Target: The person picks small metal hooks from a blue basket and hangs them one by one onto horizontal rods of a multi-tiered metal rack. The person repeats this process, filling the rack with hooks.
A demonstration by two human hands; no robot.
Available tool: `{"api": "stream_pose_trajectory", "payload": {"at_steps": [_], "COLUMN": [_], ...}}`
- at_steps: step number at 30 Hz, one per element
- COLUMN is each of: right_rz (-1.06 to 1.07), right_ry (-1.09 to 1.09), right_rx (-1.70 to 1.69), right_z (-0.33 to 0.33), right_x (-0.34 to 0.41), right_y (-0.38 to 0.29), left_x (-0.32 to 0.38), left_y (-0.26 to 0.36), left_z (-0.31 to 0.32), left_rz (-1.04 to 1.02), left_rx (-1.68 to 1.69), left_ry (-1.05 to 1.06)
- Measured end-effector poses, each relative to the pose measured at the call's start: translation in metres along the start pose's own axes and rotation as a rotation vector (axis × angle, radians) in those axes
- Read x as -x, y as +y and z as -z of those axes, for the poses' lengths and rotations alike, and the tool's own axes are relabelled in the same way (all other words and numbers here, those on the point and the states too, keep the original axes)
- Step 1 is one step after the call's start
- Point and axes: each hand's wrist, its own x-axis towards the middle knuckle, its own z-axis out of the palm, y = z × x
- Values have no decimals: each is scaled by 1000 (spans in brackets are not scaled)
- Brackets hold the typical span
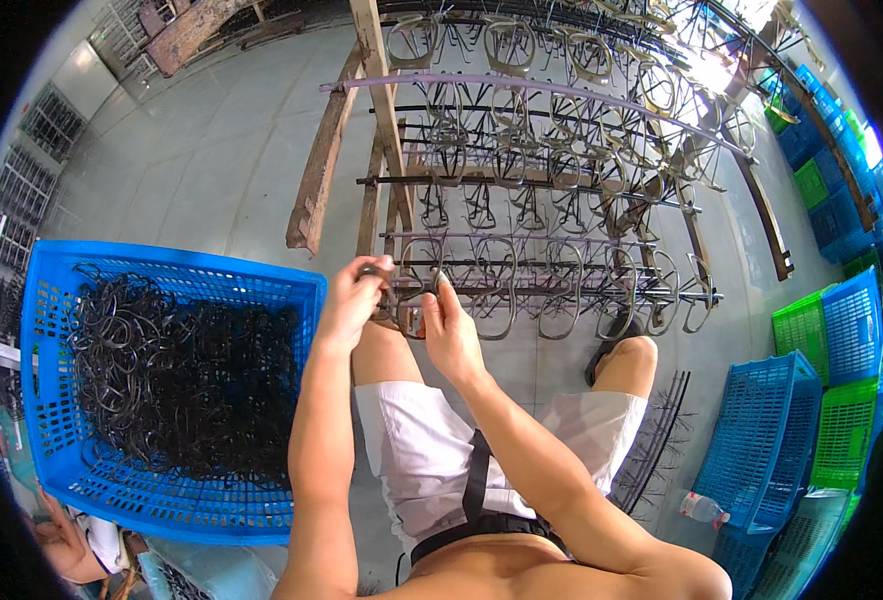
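Observation:
My left hand (355, 296) is raised at the left end of a low rack bar, its fingers closed on a small dark piece that is too blurred to name exactly. Just right of it, my right hand (445, 322) pinches the upper part of a curved frame-like ring between thumb and forefinger. Several similar grey oval rings (512, 292) hang in a row along the bar to the right. At my left, a blue plastic crate (178, 529) holds a tangled heap of black, glossy looped parts (186, 375).
A wooden rack (381, 97) carries stacked bars of hooks and rings ahead. Blue crates (756, 442) and green crates (846, 435) stand at right, near a plastic bottle (704, 508). Spare hooked bars (655, 442) lie on the floor. Another person (73, 536) is at lower left.

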Motion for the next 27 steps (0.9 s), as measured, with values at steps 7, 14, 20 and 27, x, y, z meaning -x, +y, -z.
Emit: {"api": "stream_pose_trajectory", "payload": {"at_steps": [7,14,20,27], "right_rz": [57,-139,133,-157], "right_ry": [122,5,-4,-251], "right_rx": [237,297,212,-375], "right_z": [-5,-4,22,42], "right_x": [34,57,81,117], "right_y": [29,75,60,41], "left_x": [80,118,139,149], "left_y": [9,7,-1,-48], "left_z": [29,26,15,-59], "left_rz": [-124,-90,31,-288], "left_rx": [420,674,740,813], "left_ry": [6,77,78,124]}}
